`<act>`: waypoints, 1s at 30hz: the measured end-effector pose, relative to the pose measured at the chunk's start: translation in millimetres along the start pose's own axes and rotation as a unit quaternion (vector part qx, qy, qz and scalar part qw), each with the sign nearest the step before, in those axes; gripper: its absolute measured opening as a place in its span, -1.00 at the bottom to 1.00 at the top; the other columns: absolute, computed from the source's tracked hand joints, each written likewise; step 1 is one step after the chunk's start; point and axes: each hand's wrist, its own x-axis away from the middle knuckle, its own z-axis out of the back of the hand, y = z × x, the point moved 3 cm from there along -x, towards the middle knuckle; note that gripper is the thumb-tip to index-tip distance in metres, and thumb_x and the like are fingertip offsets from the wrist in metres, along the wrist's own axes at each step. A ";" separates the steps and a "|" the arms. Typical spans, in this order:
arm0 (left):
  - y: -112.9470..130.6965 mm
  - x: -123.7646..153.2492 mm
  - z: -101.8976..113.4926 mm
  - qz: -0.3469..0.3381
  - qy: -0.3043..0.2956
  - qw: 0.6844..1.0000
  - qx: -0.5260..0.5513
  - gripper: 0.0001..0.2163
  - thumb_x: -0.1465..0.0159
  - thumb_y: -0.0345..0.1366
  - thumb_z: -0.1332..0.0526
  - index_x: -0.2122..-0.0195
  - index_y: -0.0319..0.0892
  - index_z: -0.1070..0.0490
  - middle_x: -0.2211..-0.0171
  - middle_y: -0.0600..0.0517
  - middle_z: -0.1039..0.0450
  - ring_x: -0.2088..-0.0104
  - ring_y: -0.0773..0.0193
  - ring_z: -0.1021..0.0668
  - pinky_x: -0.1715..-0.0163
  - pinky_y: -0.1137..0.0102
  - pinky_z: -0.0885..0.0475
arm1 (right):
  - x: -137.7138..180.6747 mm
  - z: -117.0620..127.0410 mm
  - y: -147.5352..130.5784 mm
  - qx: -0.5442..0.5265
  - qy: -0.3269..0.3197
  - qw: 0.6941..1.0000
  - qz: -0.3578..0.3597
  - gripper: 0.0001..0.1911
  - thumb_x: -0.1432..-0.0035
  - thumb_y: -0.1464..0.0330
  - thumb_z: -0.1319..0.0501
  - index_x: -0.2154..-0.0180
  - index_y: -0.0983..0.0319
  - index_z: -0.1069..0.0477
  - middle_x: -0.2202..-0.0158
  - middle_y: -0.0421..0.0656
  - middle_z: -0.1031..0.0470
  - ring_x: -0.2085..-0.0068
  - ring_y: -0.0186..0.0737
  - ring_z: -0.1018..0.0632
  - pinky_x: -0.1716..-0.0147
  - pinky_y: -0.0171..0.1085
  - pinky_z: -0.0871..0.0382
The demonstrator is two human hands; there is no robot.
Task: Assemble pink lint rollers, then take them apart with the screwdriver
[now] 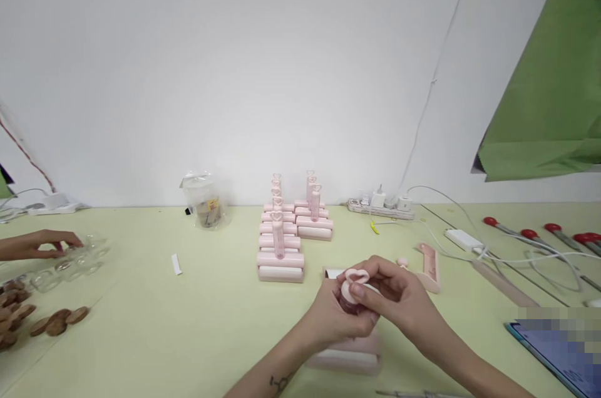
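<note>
My left hand is closed around a pink lint roller handle topped by a heart-shaped loop. Pinching at the loop's base is my right hand, its thumb laid across the top. Below both hands lies a pink lint roller head with a white roll; my hands hide whether the handle joins it. Right of my hands, a curved pink cover piece and a small pink part rest on the table. Several assembled lint rollers stand in two rows ahead, handles upright.
At left, another person's hand touches clear round pieces near brown discs. A bagged cup and power strip stand by the wall. Right are cables, red-tipped rods and a phone.
</note>
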 end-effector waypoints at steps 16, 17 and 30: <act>-17.2 0.6 15.7 0.102 -0.097 0.978 0.155 -0.59 0.26 -0.03 -0.32 0.56 -0.21 -0.22 0.73 0.18 -0.18 0.72 0.48 -0.24 0.71 0.52 -0.11 | -12.1 -9.3 -1.1 0.078 -0.049 0.995 0.034 -0.70 -0.03 0.25 -0.17 0.55 0.18 -0.06 0.41 -0.19 -0.35 0.43 -0.25 -0.41 0.48 -0.30 -0.33; -18.7 -0.6 15.4 0.105 -0.099 0.976 0.163 -0.51 0.27 0.13 -0.25 0.57 -0.21 -0.22 0.75 0.16 -0.19 0.74 0.46 -0.25 0.73 0.51 -0.13 | -14.1 -9.3 -2.2 0.072 -0.053 0.995 0.032 -0.70 -0.04 0.23 -0.16 0.55 0.18 -0.06 0.40 -0.18 -0.35 0.45 -0.26 -0.41 0.52 -0.31 -0.33; -16.3 0.5 0.4 0.092 0.007 0.981 0.173 -0.30 0.44 0.44 -0.01 0.59 -0.16 -0.14 0.87 0.24 0.02 0.85 0.54 -0.02 0.80 0.50 0.17 | -21.7 -26.6 -5.9 0.075 -0.237 0.965 -0.086 -0.76 -0.12 0.20 -0.01 0.16 0.07 -0.21 0.12 -0.19 -0.29 0.62 -0.45 -0.38 0.70 -0.45 -0.25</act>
